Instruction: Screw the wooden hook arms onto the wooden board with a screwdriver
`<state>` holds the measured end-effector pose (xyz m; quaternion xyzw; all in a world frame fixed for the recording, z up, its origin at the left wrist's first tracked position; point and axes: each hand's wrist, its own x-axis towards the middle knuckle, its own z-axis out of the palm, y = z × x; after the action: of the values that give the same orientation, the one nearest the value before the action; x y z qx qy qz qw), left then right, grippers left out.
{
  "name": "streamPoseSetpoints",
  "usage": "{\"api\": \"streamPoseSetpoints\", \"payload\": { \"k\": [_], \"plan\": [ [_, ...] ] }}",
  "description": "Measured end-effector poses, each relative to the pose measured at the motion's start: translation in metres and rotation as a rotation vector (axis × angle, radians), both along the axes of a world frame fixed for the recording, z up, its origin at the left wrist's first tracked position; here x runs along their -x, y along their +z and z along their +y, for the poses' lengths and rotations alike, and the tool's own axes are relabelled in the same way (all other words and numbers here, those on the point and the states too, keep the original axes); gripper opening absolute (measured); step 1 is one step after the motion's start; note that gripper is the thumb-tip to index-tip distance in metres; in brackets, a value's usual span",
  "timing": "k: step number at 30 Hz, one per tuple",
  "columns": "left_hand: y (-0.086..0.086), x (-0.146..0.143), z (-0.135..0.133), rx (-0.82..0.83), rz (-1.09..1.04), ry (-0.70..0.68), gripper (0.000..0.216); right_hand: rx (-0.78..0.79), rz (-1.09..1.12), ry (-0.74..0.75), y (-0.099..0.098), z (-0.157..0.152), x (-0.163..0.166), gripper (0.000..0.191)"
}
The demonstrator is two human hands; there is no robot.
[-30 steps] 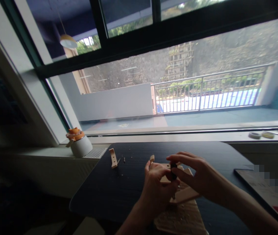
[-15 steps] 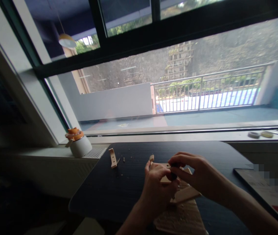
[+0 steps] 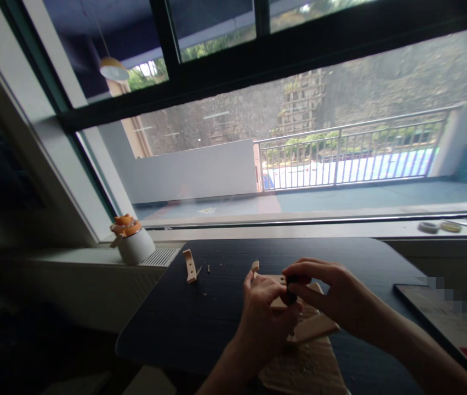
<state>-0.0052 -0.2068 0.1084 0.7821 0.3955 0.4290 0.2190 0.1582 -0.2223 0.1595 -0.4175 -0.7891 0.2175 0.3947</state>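
My left hand (image 3: 263,307) is closed around a pale wooden piece (image 3: 278,302) with a hole in it, whose curved end (image 3: 255,266) pokes up past the fingers. Between the thumb and fingers of my right hand (image 3: 319,282) is a short dark screwdriver-like handle (image 3: 291,286); its tip is hidden by the left hand. Both hands meet over a rough wooden board (image 3: 305,365). A pale wooden bar (image 3: 315,328) lies under the right hand, across the board's far end.
A second pale wooden bracket (image 3: 189,267) with two holes lies on the dark table (image 3: 167,323), with small screws (image 3: 208,269) beside it. A dark-edged flat panel (image 3: 431,312) is at the right. A white pot with an orange top (image 3: 135,244) stands on the ledge by the window.
The right fingers have shifted slightly around the dark handle, showing a little more of it. The left hand and the wooden pieces stay almost in place.
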Motion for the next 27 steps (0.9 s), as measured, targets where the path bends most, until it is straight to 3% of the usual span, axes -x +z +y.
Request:
{"api": "streamPoseSetpoints", "payload": {
  "k": [10,21,27],
  "plan": [
    [0.001,-0.001,0.001,-0.028,0.012,0.008,0.018,-0.025,0.014,0.050,-0.002,-0.002,-0.004,0.022],
    [0.004,0.000,-0.002,0.004,0.043,0.002,0.016,0.014,-0.010,-0.005,-0.001,-0.002,-0.003,0.022],
    [0.004,-0.001,-0.001,-0.007,0.038,0.001,0.016,0.026,0.002,0.113,-0.005,0.002,-0.011,0.022]
  ]
}}
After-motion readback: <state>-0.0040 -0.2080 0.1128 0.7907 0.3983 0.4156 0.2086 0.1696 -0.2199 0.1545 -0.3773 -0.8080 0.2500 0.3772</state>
